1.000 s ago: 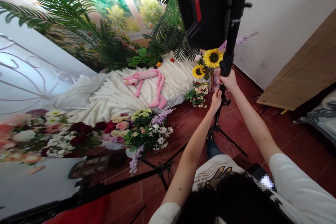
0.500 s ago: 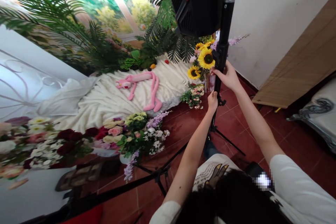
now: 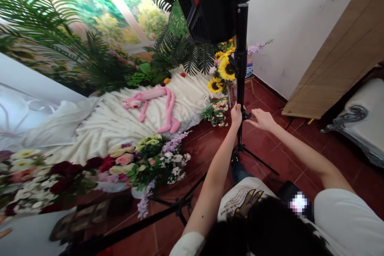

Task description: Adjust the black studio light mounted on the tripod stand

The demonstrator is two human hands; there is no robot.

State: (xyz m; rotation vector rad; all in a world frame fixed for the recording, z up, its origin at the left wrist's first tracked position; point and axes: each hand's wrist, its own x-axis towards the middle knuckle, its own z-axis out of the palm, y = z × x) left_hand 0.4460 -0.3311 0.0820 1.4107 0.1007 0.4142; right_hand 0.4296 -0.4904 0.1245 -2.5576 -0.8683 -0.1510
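Observation:
A black light stand (image 3: 241,76) stands upright in front of me, carrying a large black studio light (image 3: 210,8) with a red stripe. My left hand (image 3: 236,116) is wrapped round the lower part of its pole. Just right of it, a dark clamp knob (image 3: 246,115) sticks out from the pole. My right hand (image 3: 263,120) is beside that knob, fingers stretched toward it and apart; whether a fingertip touches it I cannot tell. The stand's tripod legs (image 3: 261,161) spread over the floor near my foot.
Sunflowers (image 3: 227,68) stand behind the pole. A pink plush toy (image 3: 168,108) lies on a white blanket (image 3: 99,124). Several flower bunches (image 3: 150,160) and another black stand (image 3: 177,206) are at left. A wooden panel (image 3: 327,56) and an ornate seat (image 3: 360,116) are at right.
My right hand has let go of the upper pole and moved down to beside the knob. My left hand keeps its hold on the pole. The view has shifted slightly.

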